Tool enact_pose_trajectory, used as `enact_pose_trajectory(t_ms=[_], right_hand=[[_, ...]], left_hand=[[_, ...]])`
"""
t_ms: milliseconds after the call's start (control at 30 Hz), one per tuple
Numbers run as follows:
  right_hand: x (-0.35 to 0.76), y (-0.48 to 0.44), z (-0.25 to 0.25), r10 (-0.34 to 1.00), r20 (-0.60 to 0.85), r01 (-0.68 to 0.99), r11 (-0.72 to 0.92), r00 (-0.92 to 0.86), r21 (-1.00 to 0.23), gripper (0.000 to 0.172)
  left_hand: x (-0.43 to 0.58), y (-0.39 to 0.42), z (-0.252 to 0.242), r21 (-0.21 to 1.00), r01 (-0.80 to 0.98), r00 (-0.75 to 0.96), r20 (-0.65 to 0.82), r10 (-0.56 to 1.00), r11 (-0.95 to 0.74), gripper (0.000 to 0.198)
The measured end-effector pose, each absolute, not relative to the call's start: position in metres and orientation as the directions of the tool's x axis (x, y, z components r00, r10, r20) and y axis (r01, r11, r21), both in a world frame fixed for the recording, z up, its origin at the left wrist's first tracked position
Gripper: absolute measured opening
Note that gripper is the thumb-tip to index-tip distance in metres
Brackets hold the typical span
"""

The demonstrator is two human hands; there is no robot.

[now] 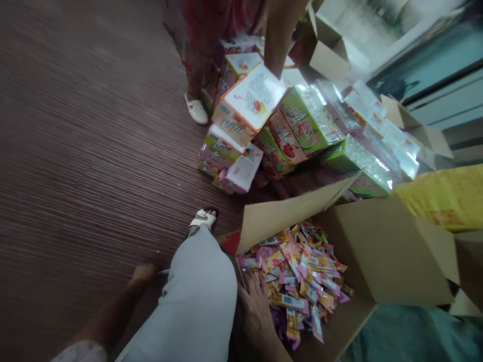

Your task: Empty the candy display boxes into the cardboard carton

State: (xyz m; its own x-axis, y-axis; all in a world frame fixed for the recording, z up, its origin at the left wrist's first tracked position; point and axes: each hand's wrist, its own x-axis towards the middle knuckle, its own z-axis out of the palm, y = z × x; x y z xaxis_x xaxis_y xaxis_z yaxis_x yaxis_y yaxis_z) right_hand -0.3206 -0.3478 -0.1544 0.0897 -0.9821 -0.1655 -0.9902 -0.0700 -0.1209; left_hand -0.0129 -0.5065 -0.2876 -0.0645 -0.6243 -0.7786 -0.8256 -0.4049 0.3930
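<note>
While your right hand (256, 306) lies flat and unclenched on the pink-and-yellow foil sachets (302, 281) heaped in the open brown cardboard carton (396, 251), none is grasped; left hand (145, 272) grounded, grip unclear.

The scene is dim overall, with a cool, muted cast. Light seems to come from the upper right, where pale window panels (426, 75) are washed out. Glare sits on the plastic wrap of the green packs (358, 161), bleaching their tops white. The floor (75, 125) streaks with motion blur, and the stacked boxes (245, 105) are soft, their print unreadable. The sachets (302, 276) in the cardboard box (396, 251) are a little sharper. Edges bend outward, and the lower left corner falls into deep shadow.
</note>
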Motion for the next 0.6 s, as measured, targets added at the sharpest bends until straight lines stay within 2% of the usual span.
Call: enact_pose_trajectory(t_ms=[100, 200, 233, 300, 367, 400, 433, 500, 533, 600], right_hand=[[-0.320, -0.347, -0.157, -0.977, -0.205, -0.989, -0.035, 0.065, -0.145, 0.079], [-0.319, -0.348, -0.163, -0.970, -0.238, -0.983, 0.000, 0.044, -0.182, 0.082], [-0.319, -0.348, -0.166, -0.970, -0.241, -0.981, 0.017, 0.031, -0.194, 0.081], [-0.319, -0.347, -0.173, -0.975, -0.222, -0.976, 0.052, -0.004, -0.211, 0.076], [-0.319, -0.346, -0.184, -0.984, -0.174, -0.975, 0.066, -0.029, -0.211, 0.069], [-0.319, -0.345, -0.190, -0.990, -0.138, -0.978, 0.057, -0.029, -0.202, 0.065], [-0.319, -0.344, -0.197, -0.995, -0.099, -0.982, 0.041, -0.023, -0.186, 0.061], [-0.319, -0.344, -0.213, -1.000, 0.002, -0.991, 0.007, -0.008, -0.137, 0.055], [-0.319, -0.345, -0.221, -0.997, 0.077, -0.994, -0.010, 0.002, -0.107, 0.053], [-0.320, -0.349, -0.237, -0.965, 0.261, -0.998, -0.048, 0.036, -0.042, 0.050]], left_hand=[[-0.009, -0.520, -0.280, 0.356, -0.830, -0.006, -0.775, -0.632, -0.429, 0.013], [-0.024, -0.557, -0.244, 0.391, -0.797, 0.106, -0.662, -0.742, -0.461, 0.025], [-0.034, -0.571, -0.221, 0.450, -0.760, 0.138, -0.593, -0.793, -0.468, 0.030], [-0.063, -0.594, -0.161, 0.678, -0.608, 0.155, -0.407, -0.900, -0.412, 0.033], [-0.099, -0.604, -0.090, 0.880, -0.444, -0.022, -0.198, -0.980, -0.168, 0.033], [-0.117, -0.603, -0.056, 0.931, -0.363, -0.167, -0.111, -0.980, -0.043, 0.031], [-0.136, -0.600, -0.024, 0.950, -0.303, -0.335, -0.034, -0.942, 0.073, 0.028], [-0.171, -0.593, 0.025, 0.961, -0.172, -0.640, 0.060, -0.766, 0.218, 0.025], [-0.187, -0.593, 0.042, 0.958, -0.117, -0.712, 0.103, -0.694, 0.263, 0.028], [-0.218, -0.609, 0.063, 0.922, -0.082, -0.716, 0.210, -0.666, 0.379, 0.045]])
